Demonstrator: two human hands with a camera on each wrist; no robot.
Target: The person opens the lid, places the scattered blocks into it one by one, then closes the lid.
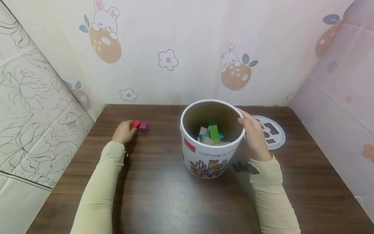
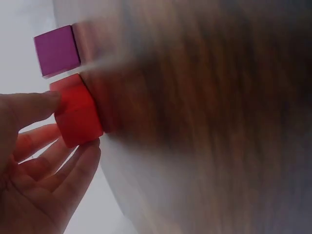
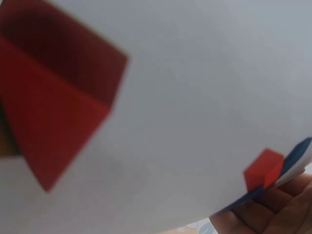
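Note:
At the table's left, my left hand [image 1: 123, 132] holds a red block [image 2: 78, 112] between thumb and fingertips. A purple cube [image 2: 57, 51] stands just beside the red block. My right hand [image 1: 255, 135] grips the right rim of a white bucket [image 1: 190, 159] printed with colourful block buildings. The bucket tilts a little toward me. Inside lie several wooden blocks, among them a green block [image 1: 214, 134] on top. In the right wrist view the bucket's printed wall fills most of the picture, with part of the right hand [image 3: 273, 209] at the lower right corner.
A white lid [image 1: 280, 138] with cut-out openings lies on the wooden table [image 1: 163, 198] behind the right hand. Patterned cloth [image 1: 190, 65] hangs along the table's back and both sides.

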